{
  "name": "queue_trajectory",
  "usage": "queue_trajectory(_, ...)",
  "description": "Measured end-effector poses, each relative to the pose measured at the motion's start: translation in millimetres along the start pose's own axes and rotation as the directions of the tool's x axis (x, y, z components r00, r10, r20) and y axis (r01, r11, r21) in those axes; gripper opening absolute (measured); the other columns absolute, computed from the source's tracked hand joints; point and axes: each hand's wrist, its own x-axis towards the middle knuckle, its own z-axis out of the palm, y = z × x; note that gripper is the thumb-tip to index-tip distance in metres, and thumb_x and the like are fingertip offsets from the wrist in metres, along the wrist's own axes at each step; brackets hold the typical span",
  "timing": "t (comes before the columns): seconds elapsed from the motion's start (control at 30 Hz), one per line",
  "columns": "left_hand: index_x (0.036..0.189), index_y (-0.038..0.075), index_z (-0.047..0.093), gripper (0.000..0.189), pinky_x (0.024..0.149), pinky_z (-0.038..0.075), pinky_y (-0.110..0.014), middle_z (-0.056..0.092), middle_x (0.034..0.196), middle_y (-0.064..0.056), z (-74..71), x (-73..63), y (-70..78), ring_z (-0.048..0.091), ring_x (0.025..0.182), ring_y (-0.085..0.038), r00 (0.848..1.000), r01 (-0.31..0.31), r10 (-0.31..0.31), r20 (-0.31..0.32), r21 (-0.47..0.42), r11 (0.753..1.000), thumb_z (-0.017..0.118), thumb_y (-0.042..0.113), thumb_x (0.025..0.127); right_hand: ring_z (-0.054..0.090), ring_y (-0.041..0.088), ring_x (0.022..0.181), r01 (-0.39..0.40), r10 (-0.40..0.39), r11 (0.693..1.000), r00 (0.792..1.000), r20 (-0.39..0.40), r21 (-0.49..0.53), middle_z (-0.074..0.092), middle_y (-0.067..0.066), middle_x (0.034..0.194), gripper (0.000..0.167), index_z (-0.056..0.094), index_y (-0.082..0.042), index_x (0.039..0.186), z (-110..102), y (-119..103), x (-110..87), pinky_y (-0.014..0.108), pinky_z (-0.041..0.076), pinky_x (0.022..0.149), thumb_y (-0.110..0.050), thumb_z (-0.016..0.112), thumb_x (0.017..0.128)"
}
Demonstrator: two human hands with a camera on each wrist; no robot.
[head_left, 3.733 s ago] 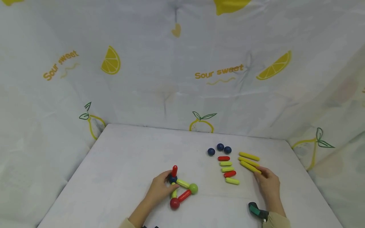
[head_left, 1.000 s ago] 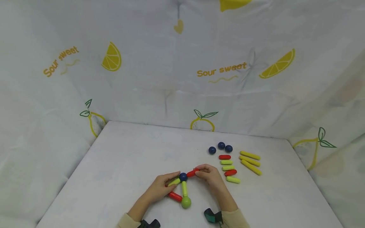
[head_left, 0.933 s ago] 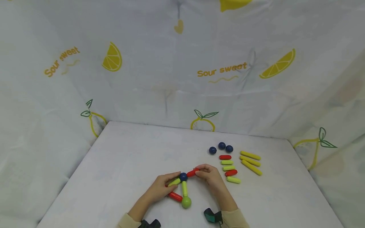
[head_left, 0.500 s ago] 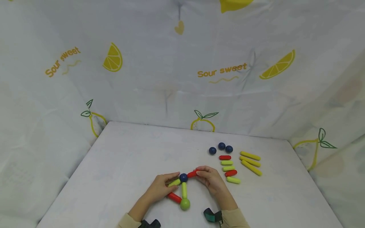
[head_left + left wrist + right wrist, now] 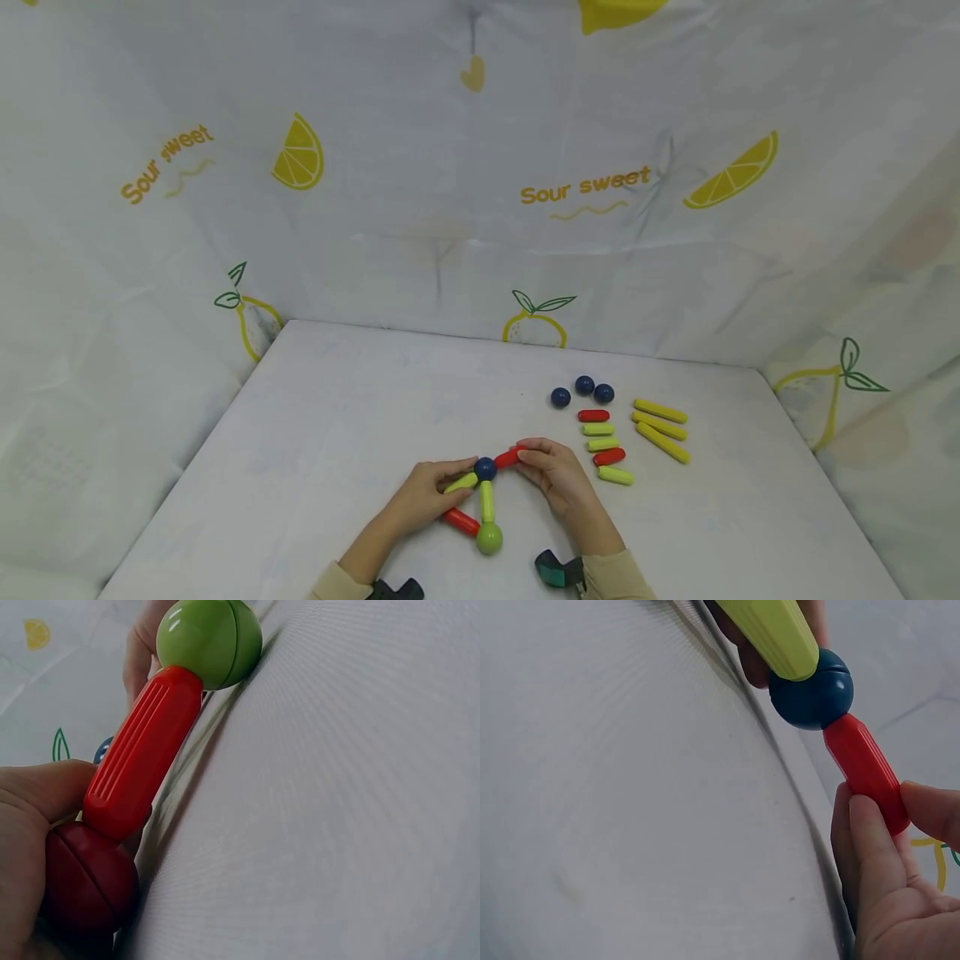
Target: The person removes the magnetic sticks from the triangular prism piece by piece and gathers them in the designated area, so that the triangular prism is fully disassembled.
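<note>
A triangle of magnetic rods and balls lies at the front middle of the table. Its corners are a blue ball (image 5: 485, 469), a green ball (image 5: 489, 538) and a dark red ball (image 5: 91, 877), which the left hand hides in the head view. Two lime rods and a red rod (image 5: 461, 522) form the sides. My left hand (image 5: 420, 498) grips the left lime rod (image 5: 461, 482), fingertips by the blue ball. From that ball another red rod (image 5: 866, 772) sticks out to the right. Its outer end is pinched between thumb and fingers of my right hand (image 5: 558, 479).
Right of the hands lies a column of loose short rods, red (image 5: 609, 457) and lime (image 5: 616, 476). Three blue balls (image 5: 584, 385) sit behind them, and three longer yellow rods (image 5: 663, 442) lie farther right. A printed curtain (image 5: 420, 208) hangs behind the table.
My right hand has left the yellow rods and moved left to the red rod on the blue ball. The triangle has turned, and that rod now points right. Over the last second, hardly any movement.
</note>
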Motion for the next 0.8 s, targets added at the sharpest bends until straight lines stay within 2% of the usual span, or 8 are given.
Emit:
queue_trajectory(0.13,0.129,0.02,0.06,0.039,0.077,0.049,-0.013,0.063,0.126,0.001,-0.2,0.8,0.0,0.06,0.099,-0.007,1.0,-0.003,0.004,-0.011,0.07,0.998,0.064,0.026,0.09,0.067,0.017,0.094,0.008,-0.008,1.0,1.0,-0.016,0.028,0.063,0.01,0.104,0.031,0.056,0.009,0.116,-2.0,-0.8,-0.6,0.03,0.056,0.086,0.002,0.062,0.087)
queue_trajectory(0.23,0.128,0.019,0.061,0.038,0.08,0.051,-0.017,0.063,0.125,0.003,-0.6,1.1,-0.3,0.061,0.1,-0.008,1.0,-0.008,0.01,-0.018,0.097,0.995,0.063,0.025,0.09,0.065,0.017,0.094,0.048,-0.048,0.999,0.997,-0.06,0.005,0.063,0.01,0.106,0.031,0.057,0.008,0.116,-2.9,-2.1,-0.1,0.03,0.056,0.086,0.003,0.061,0.086)
queue_trajectory(0.27,0.128,0.017,0.06,0.039,0.085,0.053,-0.019,0.063,0.125,0.003,-0.8,1.0,-0.3,0.062,0.105,-0.009,1.0,-0.011,0.013,-0.02,0.093,0.996,0.063,0.025,0.091,0.065,0.016,0.093,0.062,-0.062,0.998,0.996,-0.07,-0.01,0.064,0.01,0.106,0.032,0.057,0.008,0.116,-3.0,-2.4,0.1,0.03,0.056,0.086,0.004,0.061,0.085)
queue_trajectory(0.37,0.132,0.011,0.056,0.044,0.096,0.05,-0.024,0.061,0.129,0.0,-1.6,0.4,0.5,0.057,0.12,-0.016,1.0,-0.016,0.017,-0.011,0.031,0.999,0.064,0.025,0.091,0.064,0.016,0.093,0.078,-0.08,0.996,0.995,-0.058,-0.035,0.065,0.009,0.105,0.032,0.057,0.009,0.116,-2.5,-2.9,0.6,0.029,0.056,0.086,0.003,0.062,0.085)
queue_trajectory(0.5,0.135,0.006,0.052,0.052,0.093,0.051,-0.022,0.059,0.131,-0.008,-2.2,0.4,0.8,0.059,0.118,-0.021,1.0,-0.015,0.016,0.007,-0.083,0.996,0.066,0.027,0.089,0.064,0.014,0.095,0.066,-0.065,0.997,0.997,0.036,-0.038,0.065,0.007,0.103,0.035,0.054,0.011,0.118,1.2,-2.5,0.4,0.027,0.056,0.087,0.0,0.063,0.086)
queue_trajectory(0.6,0.135,0.005,0.052,0.055,0.091,0.053,-0.023,0.057,0.132,-0.013,-1.7,1.1,-0.7,0.061,0.115,-0.024,1.0,-0.007,0.009,0.014,-0.127,0.992,0.068,0.029,0.088,0.065,0.014,0.095,0.061,-0.053,0.995,0.993,0.102,-0.074,0.067,0.007,0.102,0.036,0.053,0.011,0.119,4.5,-2.4,-0.2,0.027,0.055,0.089,-0.002,0.063,0.087)
queue_trajectory(0.7,0.134,0.005,0.052,0.054,0.089,0.054,-0.024,0.056,0.132,-0.016,-0.7,1.5,-2.0,0.062,0.113,-0.026,1.0,0.002,0.002,0.023,-0.152,0.988,0.068,0.028,0.088,0.066,0.015,0.093,0.064,-0.05,0.989,0.993,0.108,-0.132,0.069,0.008,0.101,0.035,0.055,0.01,0.118,5.4,-2.8,-0.1,0.027,0.056,0.087,-0.004,0.064,0.087)
queue_trajectory(0.8,0.134,0.004,0.052,0.051,0.089,0.054,-0.024,0.059,0.13,-0.015,0.1,1.8,-2.3,0.062,0.113,-0.026,0.999,-0.01,0.015,0.031,-0.16,0.987,0.066,0.023,0.09,0.066,0.016,0.091,0.067,-0.058,0.983,0.997,0.059,-0.169,0.07,0.009,0.1,0.033,0.057,0.009,0.116,3.8,-4.3,0.1,0.027,0.057,0.085,-0.003,0.064,0.086)
